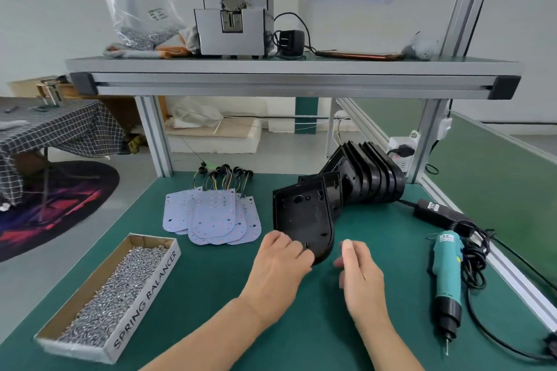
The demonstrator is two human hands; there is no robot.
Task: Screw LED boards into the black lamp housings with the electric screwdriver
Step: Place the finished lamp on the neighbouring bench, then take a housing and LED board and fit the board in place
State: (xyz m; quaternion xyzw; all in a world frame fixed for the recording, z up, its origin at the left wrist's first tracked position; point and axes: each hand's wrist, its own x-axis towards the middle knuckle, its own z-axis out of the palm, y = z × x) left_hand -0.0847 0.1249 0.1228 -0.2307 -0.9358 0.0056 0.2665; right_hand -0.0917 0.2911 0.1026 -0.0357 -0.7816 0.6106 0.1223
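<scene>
A black lamp housing point(304, 217) lies tilted on the green mat, its open side facing me. My left hand point(280, 262) grips its near rounded edge with curled fingers. My right hand point(358, 271) hovers just right of the housing, fingers loosely bent, holding nothing. Several more black housings point(370, 178) stand stacked in a row behind it. A pile of white LED boards point(214, 217) with wired connectors lies to the left. The teal electric screwdriver point(448, 277) lies on the mat at the right, tip toward me.
A cardboard box of screws point(117, 289) marked SPRING BALANCER sits at the front left. The screwdriver's black cable and power adapter point(437, 214) trail along the right rail. An aluminium shelf point(292, 78) spans overhead with a grey screw feeder point(235, 12) on it.
</scene>
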